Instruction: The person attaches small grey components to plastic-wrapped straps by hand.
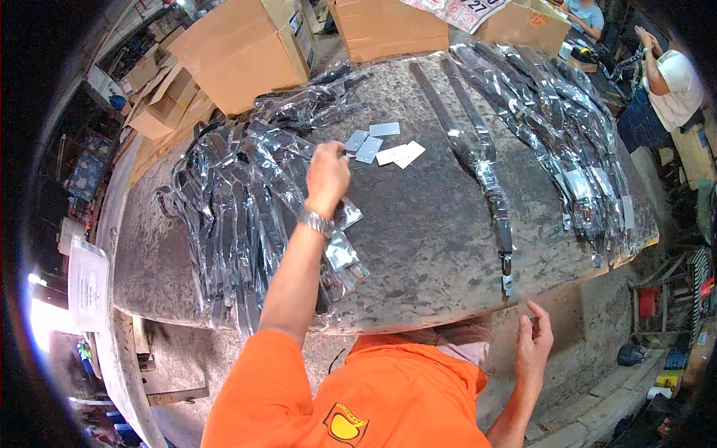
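My left hand (328, 178), with a metal watch on its wrist, reaches over the table beside a small group of grey cards (367, 150) and white cards (403, 154). Its fingers are curled, and whatever they may hold is hidden. Under that arm lies a heap of black straps in clear plastic sleeves (246, 194). My right hand (535, 340) hovers off the table's near edge, fingers apart and holding nothing. Just beyond it, one bagged black strap (499, 213) lies lengthwise, its metal-tipped end near the edge.
More bagged straps (567, 142) cover the table's right side. Cardboard boxes (239, 52) line the far edge of the dark, worn table (418, 224). A clear plastic bin (88, 287) stands at the left. Two other people are at the far right, one in a white shirt (680, 93).
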`<state>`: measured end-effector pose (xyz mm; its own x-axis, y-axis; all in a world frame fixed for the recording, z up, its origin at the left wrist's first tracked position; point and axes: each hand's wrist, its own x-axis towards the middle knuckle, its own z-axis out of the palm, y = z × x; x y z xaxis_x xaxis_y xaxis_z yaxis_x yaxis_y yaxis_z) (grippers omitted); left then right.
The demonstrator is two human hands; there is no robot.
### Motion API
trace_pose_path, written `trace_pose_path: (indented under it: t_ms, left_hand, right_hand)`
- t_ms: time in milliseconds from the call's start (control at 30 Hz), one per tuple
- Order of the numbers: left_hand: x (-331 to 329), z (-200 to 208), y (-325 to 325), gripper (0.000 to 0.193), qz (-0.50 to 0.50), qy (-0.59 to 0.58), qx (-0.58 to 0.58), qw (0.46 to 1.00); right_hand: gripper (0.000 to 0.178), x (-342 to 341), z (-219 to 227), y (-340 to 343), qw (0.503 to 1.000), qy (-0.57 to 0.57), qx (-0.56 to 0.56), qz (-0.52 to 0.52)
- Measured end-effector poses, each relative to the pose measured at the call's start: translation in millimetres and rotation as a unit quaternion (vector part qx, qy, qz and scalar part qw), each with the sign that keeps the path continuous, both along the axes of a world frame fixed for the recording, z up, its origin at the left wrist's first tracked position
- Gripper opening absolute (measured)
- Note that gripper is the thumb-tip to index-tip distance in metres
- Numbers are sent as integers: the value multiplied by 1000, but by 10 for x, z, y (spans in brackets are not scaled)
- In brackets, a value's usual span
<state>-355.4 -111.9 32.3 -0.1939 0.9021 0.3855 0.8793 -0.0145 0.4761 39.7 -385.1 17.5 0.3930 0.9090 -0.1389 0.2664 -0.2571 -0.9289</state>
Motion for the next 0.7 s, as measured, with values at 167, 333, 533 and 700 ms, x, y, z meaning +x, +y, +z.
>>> trace_pose_path:
  t_ms: [167, 333, 533, 700]
  left_hand:
    - [-405, -109, 375, 18, 26, 130, -108, 985]
    - [-569, -131, 430, 19, 30, 181, -137, 974]
    - [-1078, 79, 452, 20, -9, 134, -32, 990]
    - [-1160, 246, 323, 17, -35, 160, -144, 976]
  right_hand:
    - [24, -101, 97, -12, 999, 28, 7, 14]
    - [23, -194, 101, 49, 999, 23, 23, 30]
    - [21, -189, 141, 75, 998, 41, 28, 45]
    - [20, -161, 67, 87, 998, 45, 24, 39]
